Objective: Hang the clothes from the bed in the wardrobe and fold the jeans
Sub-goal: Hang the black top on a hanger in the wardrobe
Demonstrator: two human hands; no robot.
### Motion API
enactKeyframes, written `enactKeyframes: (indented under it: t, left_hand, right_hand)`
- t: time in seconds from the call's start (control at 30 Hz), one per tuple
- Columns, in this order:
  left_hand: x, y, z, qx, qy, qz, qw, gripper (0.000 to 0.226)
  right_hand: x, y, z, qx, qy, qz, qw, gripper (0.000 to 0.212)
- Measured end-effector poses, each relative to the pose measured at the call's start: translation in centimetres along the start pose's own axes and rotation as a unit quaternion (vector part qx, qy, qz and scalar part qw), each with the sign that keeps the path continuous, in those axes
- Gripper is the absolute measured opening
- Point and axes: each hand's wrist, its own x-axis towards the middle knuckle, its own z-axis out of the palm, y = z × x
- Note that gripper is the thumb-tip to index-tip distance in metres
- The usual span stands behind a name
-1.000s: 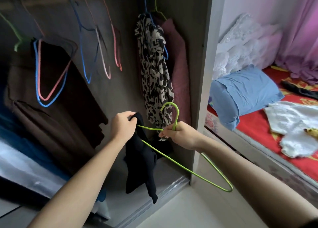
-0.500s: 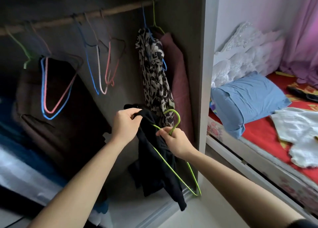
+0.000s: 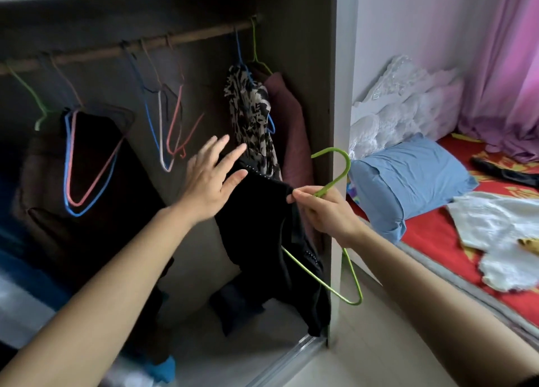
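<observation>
A black garment (image 3: 262, 229) hangs on a green wire hanger (image 3: 332, 179) in front of the open wardrobe. My right hand (image 3: 323, 211) pinches the hanger's neck together with the garment's shoulder. My left hand (image 3: 213, 179) is just left of it, fingers spread and straight, at the garment's upper left edge and holding nothing. Above runs the wardrobe rail (image 3: 131, 48). On the red bed (image 3: 431, 229) at the right lie a white garment (image 3: 501, 235) and a dark garment (image 3: 507, 173).
Several empty coloured hangers (image 3: 166, 118) and a patterned garment (image 3: 250, 118) beside a maroon one (image 3: 291, 130) hang from the rail. A brown garment (image 3: 58, 182) hangs at the left. The wardrobe's side panel (image 3: 341, 94) stands beside my right hand. A blue pillow (image 3: 408, 176) lies on the bed.
My left hand has let go of the black garment and opened, moving up. My right hand has lifted the hanger, which now carries the garment. The view has tilted upward.
</observation>
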Motion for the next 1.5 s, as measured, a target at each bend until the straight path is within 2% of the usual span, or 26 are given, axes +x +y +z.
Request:
enactKeyframes:
  t: [0.07,0.13,0.27,0.43,0.57,0.67,0.77,0.87,0.97,1.07,1.13,1.17,1.2,1.27,1.33,1.4,1.5]
  left_hand:
    - [1.2,-0.1,-0.5,-0.005,-0.065,0.012,0.998,0.046]
    - [1.7,0.5,-0.5,-0.058,-0.075,0.034,0.995,0.037]
    - [1.3,2.8,0.8,-0.126,-0.039,0.036,0.991,0.039]
    - [1.4,5.5,2.8,-0.094,0.008,0.037,0.995,0.041]
    - [1.7,6.8,3.2,-0.058,0.085,0.065,0.993,0.040]
    - [1.9,7.6,2.8,-0.014,0.158,-0.008,0.987,0.048]
    - [2.2,6.9,2.4,-0.023,0.187,-0.082,0.979,0.051]
    - [2.5,5.3,2.0,-0.050,0.201,-0.127,0.970,0.054]
    - [2.7,3.9,1.3,-0.081,0.221,-0.160,0.959,0.053]
    - [3.0,3.3,0.7,-0.141,0.238,-0.186,0.943,0.052]
    - [3.0,3.1,0.3,-0.162,0.239,-0.189,0.939,0.051]
    - [2.9,3.1,0.2,-0.164,0.238,-0.190,0.938,0.051]
    - [2.8,3.0,0.1,-0.161,0.235,-0.193,0.939,0.051]
    - [2.6,3.0,0.1,-0.151,0.228,-0.203,0.940,0.050]
    - [2.4,3.0,0.1,-0.154,0.223,-0.209,0.940,0.049]
    - [2.3,2.9,0.1,-0.166,0.218,-0.223,0.935,0.048]
    - [2.1,2.5,0.2,-0.181,0.221,-0.251,0.925,0.045]
  right_hand:
    - [-0.2,-1.0,-1.1,-0.026,-0.019,-0.004,0.999,0.025]
    - [-0.3,-1.5,-2.2,-0.059,-0.019,0.002,0.998,0.023]
    - [-0.5,-1.0,-2.7,-0.059,0.003,0.017,0.998,0.029]
    - [-0.4,-0.1,-1.4,0.008,-0.012,0.044,0.999,0.036]
    - [-0.6,-0.5,-1.3,0.039,-0.010,0.055,0.998,0.039]
    - [-0.8,-1.1,-0.9,0.041,-0.048,0.048,0.997,0.031]
    - [-1.3,-1.0,-0.9,0.084,-0.144,0.059,0.984,0.024]
    - [-1.6,0.1,-2.2,0.178,-0.222,0.174,0.943,0.045]
    - [-2.1,2.8,-3.2,0.194,-0.274,0.279,0.900,0.075]
    - [-2.7,4.8,-2.2,0.137,-0.271,0.298,0.905,0.067]
    - [-3.1,5.2,-1.0,0.034,-0.232,0.236,0.943,0.046]
    - [-3.3,5.0,-0.6,-0.058,-0.217,0.162,0.961,0.039]
    - [-3.5,4.8,-0.2,-0.170,-0.201,0.070,0.962,0.035]
    - [-4.0,4.7,0.2,-0.354,-0.162,-0.134,0.911,0.032]
    - [-4.5,4.4,0.7,-0.391,-0.140,-0.229,0.881,0.027]
    - [-4.5,4.4,0.8,-0.350,-0.145,-0.246,0.892,0.021]
    - [-4.4,4.8,0.5,-0.228,-0.142,-0.139,0.953,0.021]
